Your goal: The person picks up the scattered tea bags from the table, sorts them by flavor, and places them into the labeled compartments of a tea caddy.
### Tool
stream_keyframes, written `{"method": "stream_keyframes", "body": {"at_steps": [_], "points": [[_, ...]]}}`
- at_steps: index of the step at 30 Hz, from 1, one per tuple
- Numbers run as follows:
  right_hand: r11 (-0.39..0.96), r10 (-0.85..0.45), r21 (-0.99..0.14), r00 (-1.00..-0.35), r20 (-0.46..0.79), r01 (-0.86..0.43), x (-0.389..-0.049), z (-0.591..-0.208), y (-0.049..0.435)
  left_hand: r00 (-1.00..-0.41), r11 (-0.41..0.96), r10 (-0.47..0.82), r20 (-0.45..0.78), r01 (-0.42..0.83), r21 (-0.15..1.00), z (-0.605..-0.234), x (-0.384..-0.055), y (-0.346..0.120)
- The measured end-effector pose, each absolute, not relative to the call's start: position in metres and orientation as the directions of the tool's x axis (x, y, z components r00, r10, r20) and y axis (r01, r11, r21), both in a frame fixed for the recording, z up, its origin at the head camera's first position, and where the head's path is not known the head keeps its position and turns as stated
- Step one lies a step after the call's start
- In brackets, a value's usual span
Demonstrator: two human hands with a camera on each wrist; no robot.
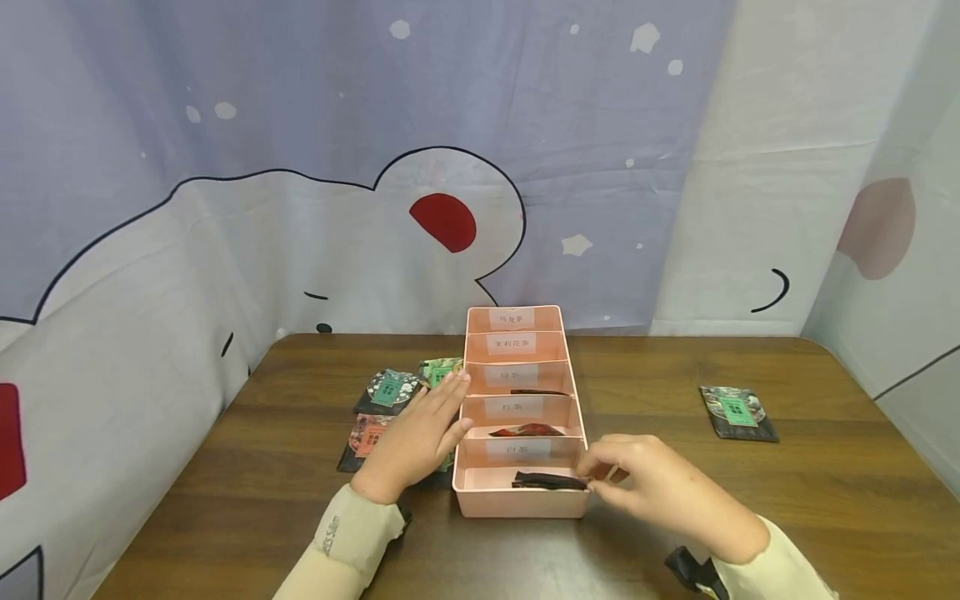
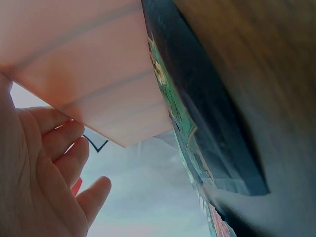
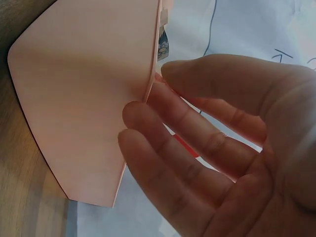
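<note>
A pink compartment box with paper labels stands lengthwise on the table. Dark packets lie in its front section and third section, with a red one between them. My left hand rests its straight fingers along the box's left rim and holds nothing. At the front right corner, my right hand pinches the rim with thumb and index finger, close to the front packet's end. Its other fingers lie by the outer wall. A flowered packet corner shows above the rim in the right wrist view.
Left of the box lie a black-and-white flowered packet, a red one and green ones, partly behind my left hand. Another green-labelled packet lies far right on the wooden table. A printed curtain hangs behind.
</note>
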State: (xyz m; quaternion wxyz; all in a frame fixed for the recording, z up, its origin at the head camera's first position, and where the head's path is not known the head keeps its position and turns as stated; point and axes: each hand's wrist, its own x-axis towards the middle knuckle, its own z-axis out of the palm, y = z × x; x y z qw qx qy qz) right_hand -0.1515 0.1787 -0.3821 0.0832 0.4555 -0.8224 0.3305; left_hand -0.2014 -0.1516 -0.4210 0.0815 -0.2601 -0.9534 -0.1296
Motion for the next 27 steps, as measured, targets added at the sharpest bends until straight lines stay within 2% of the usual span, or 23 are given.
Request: {"method": "stream_keyframes", "body": {"at_steps": [6, 14, 21, 27], "points": [[0.387, -0.661, -0.493, -0.608, 0.440, -0.779, -0.153, -0.378, 0.180, -0.856, 0.835, 0.472, 0.211, 0.511, 0.206, -0.420, -0.202, -0.151], [0.453, -0.568, -0.469, -0.651, 0.504, -0.758, -0.163, -0.380, 0.192, -0.854, 0.833, 0.474, 0.214, 0.513, 0.207, -0.421, -0.202, -0.152], [0.578, -0.407, -0.478, -0.741, 0.533, -0.661, -0.174, -0.378, 0.207, -0.857, 0.835, 0.472, 0.208, 0.510, 0.205, -0.421, -0.202, -0.152], [0.644, -0.222, -0.561, -0.829, 0.514, -0.520, -0.189, -0.382, 0.226, -0.856, 0.837, 0.473, 0.209, 0.511, 0.197, -0.421, -0.202, -0.152]]}}
